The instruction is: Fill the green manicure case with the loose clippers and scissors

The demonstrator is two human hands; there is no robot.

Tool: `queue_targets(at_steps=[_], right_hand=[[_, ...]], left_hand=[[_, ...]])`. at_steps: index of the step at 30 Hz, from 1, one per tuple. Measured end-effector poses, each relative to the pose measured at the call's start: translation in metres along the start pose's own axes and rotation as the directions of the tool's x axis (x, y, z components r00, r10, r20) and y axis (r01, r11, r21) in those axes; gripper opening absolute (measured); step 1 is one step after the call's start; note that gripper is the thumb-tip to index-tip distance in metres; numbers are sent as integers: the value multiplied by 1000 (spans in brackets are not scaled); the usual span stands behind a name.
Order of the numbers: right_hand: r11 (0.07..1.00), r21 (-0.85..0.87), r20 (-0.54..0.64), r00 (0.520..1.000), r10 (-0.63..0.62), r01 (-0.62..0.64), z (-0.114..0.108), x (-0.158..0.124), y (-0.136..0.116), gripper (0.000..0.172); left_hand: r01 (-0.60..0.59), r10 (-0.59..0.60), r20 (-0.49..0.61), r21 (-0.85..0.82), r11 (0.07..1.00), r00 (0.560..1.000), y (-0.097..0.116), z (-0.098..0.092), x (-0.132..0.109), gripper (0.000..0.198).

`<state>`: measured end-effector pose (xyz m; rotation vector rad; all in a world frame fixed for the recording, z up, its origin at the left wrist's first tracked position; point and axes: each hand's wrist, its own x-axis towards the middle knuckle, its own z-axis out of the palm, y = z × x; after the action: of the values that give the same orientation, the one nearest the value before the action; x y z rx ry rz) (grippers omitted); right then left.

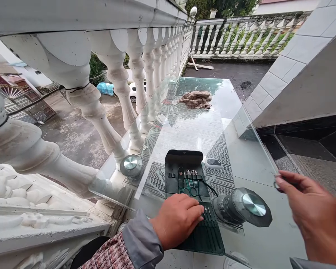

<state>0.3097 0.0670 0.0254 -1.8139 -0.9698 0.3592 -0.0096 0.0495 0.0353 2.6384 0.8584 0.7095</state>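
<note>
A dark green manicure case (184,160) lies unfolded on the glass tabletop. My left hand (179,218) rests across its middle, fingers together and curled over it, the thumb hidden. Green-handled scissors (190,189), nail clippers (194,175) and a file-like tool (180,177) sit under straps in the upper part. Several slim metal tools (208,213) are in the lower sleeve beside my left fingertips. Off the table's right edge, my right hand (310,205) pinches a small dark thing (278,186) with a curved end; its kind is unclear.
The glass table (246,164) has round metal-capped supports, one (254,204) right of the case, another (131,163) to its left. A whitish oval object (212,163) lies beyond the case, a brown cloth (196,100) farther back. White balusters (95,116) line the left side.
</note>
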Motion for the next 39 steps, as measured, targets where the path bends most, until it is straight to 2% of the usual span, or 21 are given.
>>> queue_targets(at_steps=[1,3,4,6,8,9,11,13,15,16,17,18,21,23,24,25,27,31,33,35,39], right_hand=[[996,49,61,995,73,-76,9,-15,-14,39],[979,158,255,963,82,-125,28,-48,-41,37],[976,191,391,920,22,-104,37,-65,-52,33],[963,262,592,799,-104,-69,53,-95,-70,23],[948,312,705,685,-185,-65,66,-116,-82,15],[944,323,726,656,-205,-63,70,-123,-86,12],[940,339,735,637,-234,-46,77,-129,-91,10],[937,347,685,670,-285,43,80,-129,-93,9],[897,364,570,701,-428,252,83,-128,-92,10],[846,368,500,685,-529,385,84,-128,-91,11],[776,368,438,640,-631,513,85,-128,-90,13],[694,363,391,574,-719,622,86,-129,-89,15],[479,317,354,367,-861,818,91,-135,-86,24],[383,270,360,276,-891,884,94,-139,-86,23],[355,243,366,254,-895,903,95,-140,-86,22],[343,217,373,247,-894,914,97,-142,-87,22],[360,171,385,274,-881,917,99,-144,-89,23],[478,101,365,414,-834,873,101,-148,-90,22],[518,83,350,462,-815,851,102,-150,-89,22],[528,82,351,471,-809,845,103,-152,-87,22],[522,92,369,458,-809,848,105,-156,-85,23]], left_hand=[[78,-82,-31,-118,990,996,1,-3,1,19],[255,-296,-64,-358,898,953,3,-8,2,18],[342,-410,-49,-466,816,911,4,-10,3,19],[449,-563,23,-631,633,826,4,-13,6,22],[468,-622,74,-728,501,780,3,-14,7,21],[463,-637,84,-760,456,766,2,-15,8,20],[460,-679,101,-806,373,727,0,-16,8,22],[472,-733,132,-836,280,667,-4,-18,6,27],[478,-779,168,-858,187,605,-10,-21,4,31],[473,-794,182,-869,146,580,-13,-22,3,33],[464,-805,196,-879,109,560,-16,-23,2,35],[456,-811,209,-887,78,546,-19,-23,0,36],[468,-810,246,-883,38,532,-25,-23,-5,37],[503,-802,272,-863,41,531,-27,-23,-8,37],[520,-798,284,-853,43,532,-28,-22,-10,37],[532,-794,293,-846,44,532,-28,-22,-11,36],[541,-789,305,-840,41,533,-29,-22,-14,33],[517,-803,252,-852,80,540,-31,-22,-16,47],[503,-814,207,-856,118,542,-31,-22,-16,47],[499,-822,170,-853,154,544,-30,-22,-16,42],[511,-834,123,-834,206,538,-29,-21,-16,37]])
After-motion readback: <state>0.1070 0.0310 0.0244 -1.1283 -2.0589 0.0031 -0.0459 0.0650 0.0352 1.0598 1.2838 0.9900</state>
